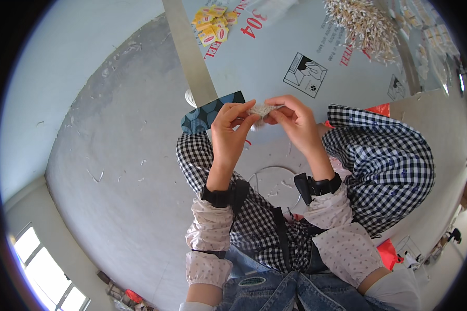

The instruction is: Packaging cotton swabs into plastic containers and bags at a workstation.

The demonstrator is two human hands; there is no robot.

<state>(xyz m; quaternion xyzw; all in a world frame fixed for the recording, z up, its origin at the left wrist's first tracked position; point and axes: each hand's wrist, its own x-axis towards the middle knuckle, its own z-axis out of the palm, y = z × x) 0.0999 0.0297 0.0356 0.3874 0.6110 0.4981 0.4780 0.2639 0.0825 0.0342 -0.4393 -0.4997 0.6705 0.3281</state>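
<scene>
My left hand [227,132] and my right hand [302,127] meet in the middle of the view, near the table's front edge. Between their fingertips is a small whitish bundle of cotton swabs [261,110], its bumpy ends showing. Thumb and fingers of each hand pinch it from either side, and part of it is covered by them. Farther off at the right, a large loose pile of cotton swabs [366,28] lies on the table [259,62]. Yellow-and-white packets or labels [213,23] form a heap at the far left of the table.
A patterned blue-grey pad [197,120] lies at the table's left corner, next to a white roll [190,97]. Clear packs [438,39] sit at the far right. Checkered cloth [389,160] covers my lap; a thin hoop [275,168] shows below my hands.
</scene>
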